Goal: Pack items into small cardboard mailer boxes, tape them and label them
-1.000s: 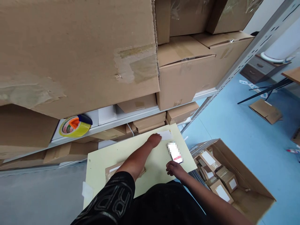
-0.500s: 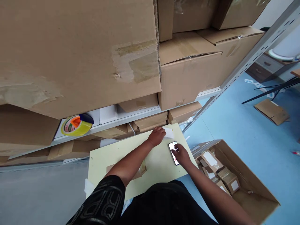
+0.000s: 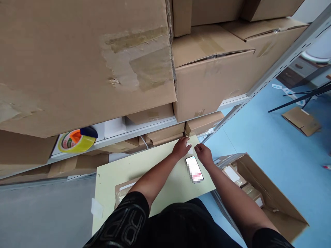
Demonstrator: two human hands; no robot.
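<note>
My left hand point(image 3: 181, 147) and my right hand point(image 3: 204, 154) meet at the far right corner of a pale yellow table point(image 3: 155, 172). Between them lies a small white paper label point(image 3: 190, 149), and both hands have fingers closed on its ends. A phone point(image 3: 194, 168) with a lit screen lies flat on the table just below the hands. A brown parcel with a white label point(image 3: 122, 188) lies on the table by my left elbow, partly hidden by the arm.
Large cardboard boxes point(image 3: 85, 58) fill a metal shelf point(image 3: 124, 132) right behind the table. A yellow tape roll in a dispenser point(image 3: 76, 140) sits on the shelf at left. An open carton of small labelled parcels point(image 3: 256, 193) stands on the blue floor at right.
My right hand left the phone and moved up to the white label. My left hand shifted slightly right along the label.
</note>
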